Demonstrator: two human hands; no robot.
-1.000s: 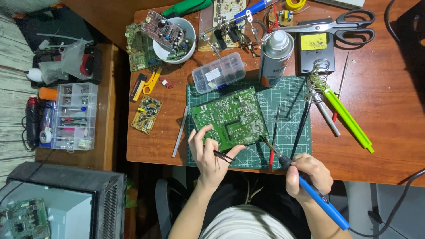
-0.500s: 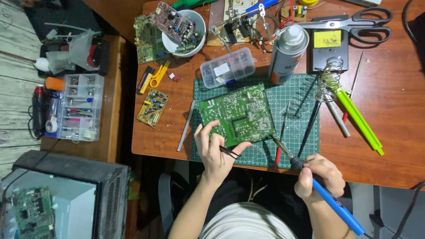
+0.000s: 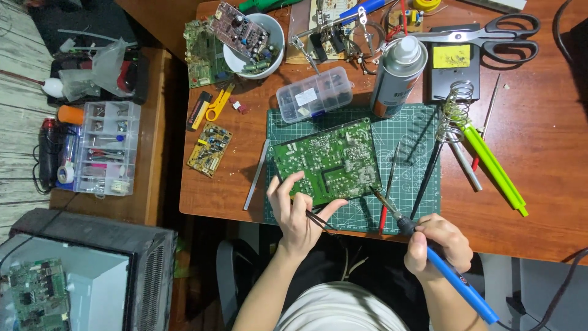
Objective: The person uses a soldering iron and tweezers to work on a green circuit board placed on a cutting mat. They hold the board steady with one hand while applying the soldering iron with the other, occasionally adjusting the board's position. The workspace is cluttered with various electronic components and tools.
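Pinching thin black tweezers between thumb and forefinger, the left hand also rests its fingers on the near edge of the green circuit board, which lies flat on the green cutting mat on the bench. Right of that grip, the right hand is wrapped tight around a blue soldering iron, tip touching the board's near right corner. Best keep the board pressed still, the tweezers close to the joint, and the iron's touch brief.
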